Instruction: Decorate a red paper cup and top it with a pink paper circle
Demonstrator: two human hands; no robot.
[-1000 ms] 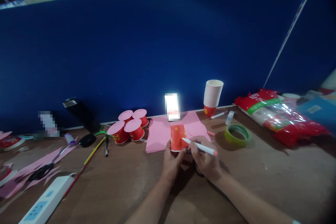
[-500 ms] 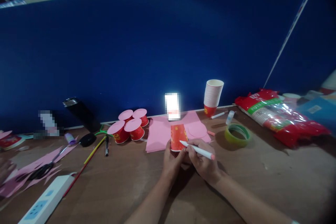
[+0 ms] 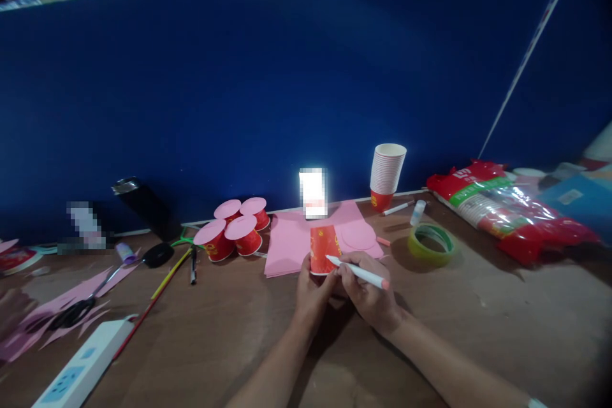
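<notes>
A red paper cup (image 3: 321, 248) stands upside down on a sheet of pink paper (image 3: 291, 239) near the middle of the wooden table. My left hand (image 3: 312, 293) is closed round its lower rim. My right hand (image 3: 370, 293) grips a white marker (image 3: 358, 273) with a pink cap end, its tip touching the cup's base on the right. A traced circle (image 3: 358, 237) shows on the pink paper right of the cup.
Several red cups with pink lids (image 3: 234, 236) sit left of the paper. Behind stand a cup stack (image 3: 386, 175), a lit phone (image 3: 313, 193), a green tape roll (image 3: 430, 244) and a cup package (image 3: 507, 210). Scissors (image 3: 79, 309) and a power strip (image 3: 81, 373) lie left.
The marker tip has slid leftward along the cup's base and my right hand has followed slightly. A blurred hand has come in at the far left edge.
</notes>
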